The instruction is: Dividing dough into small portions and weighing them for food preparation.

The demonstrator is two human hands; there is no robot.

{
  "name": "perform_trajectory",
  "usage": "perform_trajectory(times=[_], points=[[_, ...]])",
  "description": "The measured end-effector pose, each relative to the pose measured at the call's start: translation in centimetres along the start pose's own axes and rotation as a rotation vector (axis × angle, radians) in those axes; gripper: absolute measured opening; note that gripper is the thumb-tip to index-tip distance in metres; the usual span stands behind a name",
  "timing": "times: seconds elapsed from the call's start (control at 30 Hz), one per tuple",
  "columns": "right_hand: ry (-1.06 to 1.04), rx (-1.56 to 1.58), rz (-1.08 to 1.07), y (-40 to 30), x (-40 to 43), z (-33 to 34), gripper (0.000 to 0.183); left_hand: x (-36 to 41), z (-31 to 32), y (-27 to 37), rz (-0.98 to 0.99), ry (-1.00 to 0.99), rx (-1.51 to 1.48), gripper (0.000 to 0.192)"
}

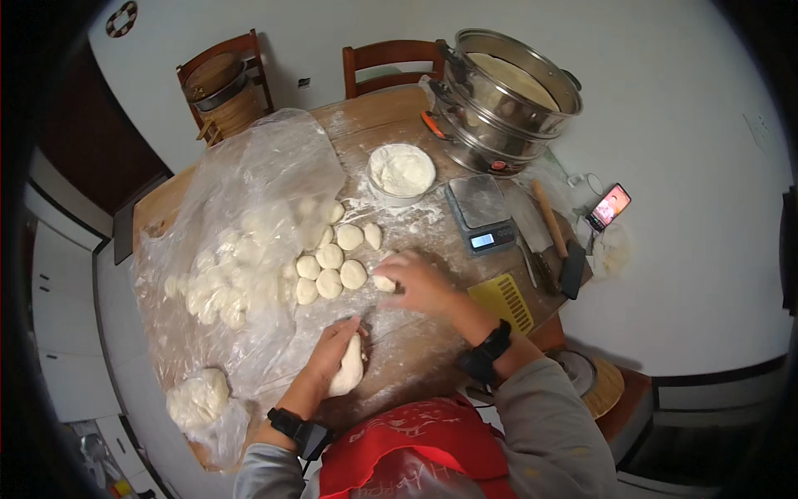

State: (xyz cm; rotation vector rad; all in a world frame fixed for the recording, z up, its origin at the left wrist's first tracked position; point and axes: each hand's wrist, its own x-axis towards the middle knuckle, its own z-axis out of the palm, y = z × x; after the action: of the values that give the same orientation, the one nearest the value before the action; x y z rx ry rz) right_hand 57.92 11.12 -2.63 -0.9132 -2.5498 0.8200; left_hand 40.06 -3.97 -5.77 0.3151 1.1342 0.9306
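Observation:
My left hand (333,352) is wrapped around a thick roll of dough (349,371) on the floured wooden table (405,334), close to my body. Farther up and to the right, my right hand (418,280) has its fingers and thumb around a small dough piece (384,283), partly hidden under the fingers. Just left of it, several round dough pieces (329,283) lie grouped on the table. Many more dough pieces (215,280) show through a clear plastic sheet (268,162). A large dough lump (198,398) rests under plastic at the near left corner.
A bowl of flour (402,169) stands mid-table beside a digital kitchen scale (480,215). Behind is a stacked steel steamer (508,106). At right lie a rolling pin (550,218), a cleaver (528,218) and a yellow scraper (502,302); a phone (609,207) stands by a mug (586,186).

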Motion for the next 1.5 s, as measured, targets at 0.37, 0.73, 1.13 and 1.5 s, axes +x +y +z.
perform_trajectory(times=[0.37,0.73,1.13,1.5], points=[[0.142,0.21,-0.11,0.6,-1.0,1.6,0.031,-0.1,0.3,0.3,0.021,0.006,-0.014,0.034],[0.69,-0.163,0.411,14.4,-0.3,-10.6,0.026,0.2,0.3,0.2,0.012,0.01,0.003,0.034],[0.315,0.256,0.195,2.8,-2.6,-2.2,0.016,0.4,0.0,-0.3,0.041,0.031,0.031,0.039],[0.04,0.232,0.119,-0.6,-2.4,-1.2,0.021,0.4,0.0,-0.6,0.088,0.071,0.049,0.041]])
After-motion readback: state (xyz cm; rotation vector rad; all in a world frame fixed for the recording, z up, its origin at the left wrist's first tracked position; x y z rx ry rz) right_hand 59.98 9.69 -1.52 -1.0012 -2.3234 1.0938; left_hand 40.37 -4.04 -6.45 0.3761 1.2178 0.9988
